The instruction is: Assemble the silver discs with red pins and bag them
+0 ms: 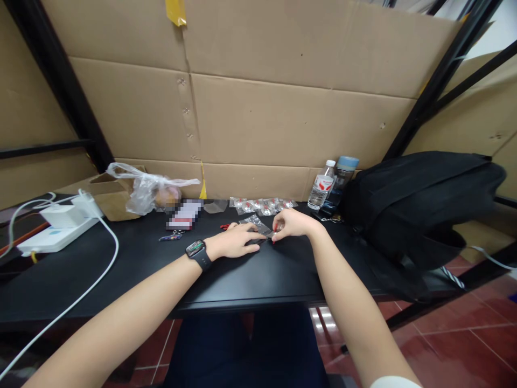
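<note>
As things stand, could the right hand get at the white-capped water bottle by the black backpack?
Probably yes. The right hand lies on the small clear bag, and the water bottle stands just beyond it with bare black table between; the backpack sits further right.

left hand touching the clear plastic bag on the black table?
Touching. Head view: left hand lies flat on the small clear plastic bag, fingers overlapping it.

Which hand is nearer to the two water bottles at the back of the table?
Right. The right hand lies just left of and in front of the water bottles; the left hand, wearing a watch, lies farther left across the small clear bag.
</note>
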